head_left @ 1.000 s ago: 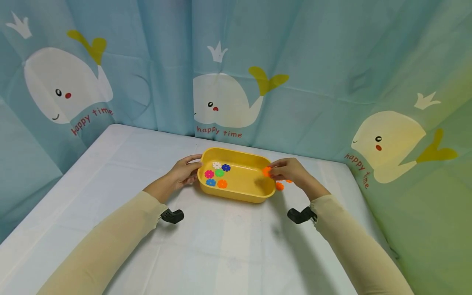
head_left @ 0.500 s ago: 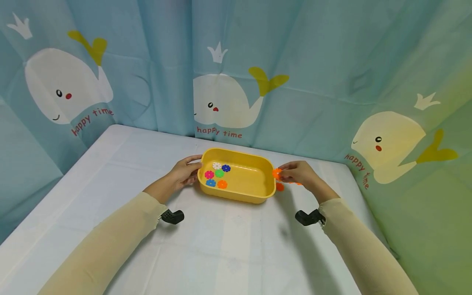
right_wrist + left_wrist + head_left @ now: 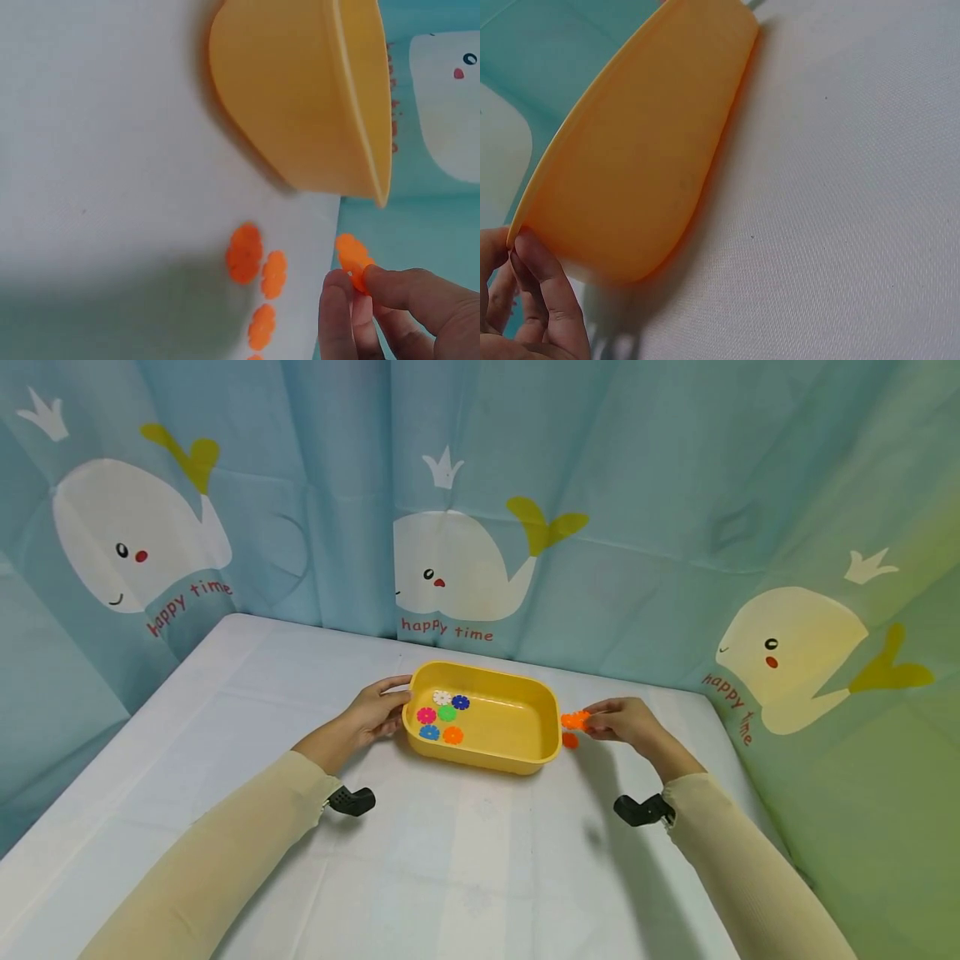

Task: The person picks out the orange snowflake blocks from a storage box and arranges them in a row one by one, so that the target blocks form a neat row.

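Observation:
My left hand [image 3: 375, 710] pinches the left rim of a yellow plastic basin [image 3: 510, 762]; in the left wrist view, thumb and fingers [image 3: 551, 289] meet at its edge. Just past the basin's right end, my right hand [image 3: 628, 723] pinches an orange snowflake disc [image 3: 351, 255] between thumb and fingertips. Below that hand, more orange discs [image 3: 245, 253] lie on the table beside the basin. Grouped in the basin's left half are a white disc [image 3: 442, 697], a dark blue disc [image 3: 461, 702], and pink, green, light blue and orange ones.
A white cloth covers the table [image 3: 465, 860]. Behind and to the right hangs a blue-green curtain [image 3: 637, 585] printed with whales. Each wrist carries a black camera mount [image 3: 643, 810].
My right hand has moved right, from over the basin's right end to outside it, carrying the orange snowflake disc along. The left hand and basin have stayed in place.

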Action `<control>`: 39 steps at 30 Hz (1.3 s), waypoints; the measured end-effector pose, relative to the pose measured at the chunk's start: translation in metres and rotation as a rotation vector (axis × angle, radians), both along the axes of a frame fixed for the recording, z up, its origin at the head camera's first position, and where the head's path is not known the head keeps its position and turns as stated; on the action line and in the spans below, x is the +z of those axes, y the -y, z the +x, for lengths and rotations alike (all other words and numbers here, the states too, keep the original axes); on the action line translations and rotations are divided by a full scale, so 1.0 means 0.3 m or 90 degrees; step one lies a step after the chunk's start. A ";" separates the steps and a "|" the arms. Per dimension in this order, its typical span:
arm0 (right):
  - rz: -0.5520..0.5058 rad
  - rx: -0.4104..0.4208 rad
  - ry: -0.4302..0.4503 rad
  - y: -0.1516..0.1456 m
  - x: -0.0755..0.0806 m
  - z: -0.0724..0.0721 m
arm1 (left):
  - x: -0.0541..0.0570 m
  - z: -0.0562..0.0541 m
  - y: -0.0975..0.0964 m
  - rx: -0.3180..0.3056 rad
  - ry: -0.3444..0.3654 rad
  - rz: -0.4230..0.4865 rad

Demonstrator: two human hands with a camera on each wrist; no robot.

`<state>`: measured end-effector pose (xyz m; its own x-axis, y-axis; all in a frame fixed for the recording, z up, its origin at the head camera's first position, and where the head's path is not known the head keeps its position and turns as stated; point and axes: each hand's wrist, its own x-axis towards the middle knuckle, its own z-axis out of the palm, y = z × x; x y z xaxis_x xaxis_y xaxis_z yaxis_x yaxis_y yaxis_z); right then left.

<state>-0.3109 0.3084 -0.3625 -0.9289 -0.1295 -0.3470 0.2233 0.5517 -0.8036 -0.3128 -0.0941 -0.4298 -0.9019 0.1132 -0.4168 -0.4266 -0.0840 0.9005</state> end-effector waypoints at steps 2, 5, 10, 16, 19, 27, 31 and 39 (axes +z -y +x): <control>0.001 -0.004 -0.001 -0.009 -0.006 0.004 | 0.001 0.000 0.000 0.000 0.003 -0.003; 0.003 -0.010 -0.007 -0.024 -0.019 0.010 | 0.003 0.001 0.001 0.000 0.007 -0.010; -0.001 -0.027 -0.002 -0.047 -0.038 0.016 | 0.006 0.000 -0.001 0.001 0.007 -0.018; -0.010 -0.044 0.014 -0.065 -0.059 0.019 | 0.006 -0.001 -0.001 0.004 0.010 -0.020; -0.035 -0.054 0.031 -0.075 -0.075 0.020 | 0.006 -0.001 0.000 0.003 0.010 -0.022; -0.081 -0.068 0.054 -0.099 -0.117 0.021 | 0.008 -0.003 -0.001 0.001 0.008 -0.019; -0.089 -0.070 0.055 -0.102 -0.131 0.020 | 0.007 -0.004 0.000 0.003 0.010 -0.014; -0.115 -0.105 0.084 -0.099 -0.148 0.018 | 0.003 -0.002 0.005 -0.008 -0.007 -0.003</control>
